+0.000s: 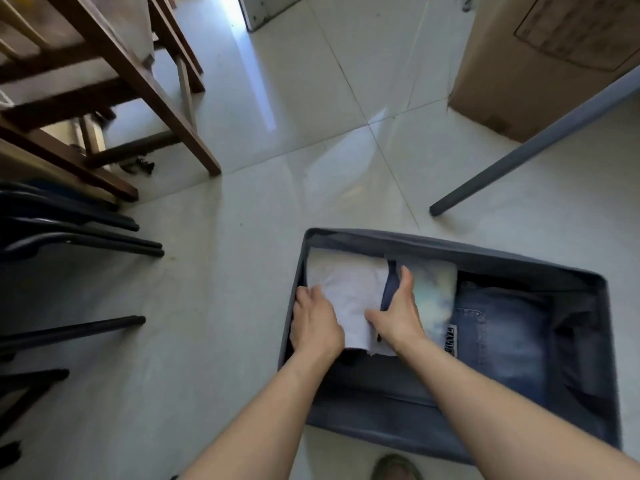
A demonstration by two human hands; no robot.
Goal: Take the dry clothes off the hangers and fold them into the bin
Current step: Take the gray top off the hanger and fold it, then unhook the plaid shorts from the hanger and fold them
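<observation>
A pale tiled floor (242,271) is seen from above, with two bare forearms reaching in from the near edge. A large cardboard box (554,64) is set at the far right, and a wooden chair (114,64) at the far left. Black metal legs (86,237) are seen along the left edge, and a slanted grey pole (536,143) is planted on the floor in front of the box.

A grey fabric bin (450,245) is placed on the floor at the near right. Inside it, folded blue jeans (502,334) are laid in the right half. A folded white garment (349,296) is held in the far left corner, and a pale mottled garment (436,289) is tucked between it and the jeans.

The left grip (317,323), a bare hand, is curled over the white garment's left edge, against the bin wall. The right grip (398,306) is pressed along the garment's right side with fingers straight and the thumb laid across the top.

A shoe tip (396,467) is seen at the near edge.
</observation>
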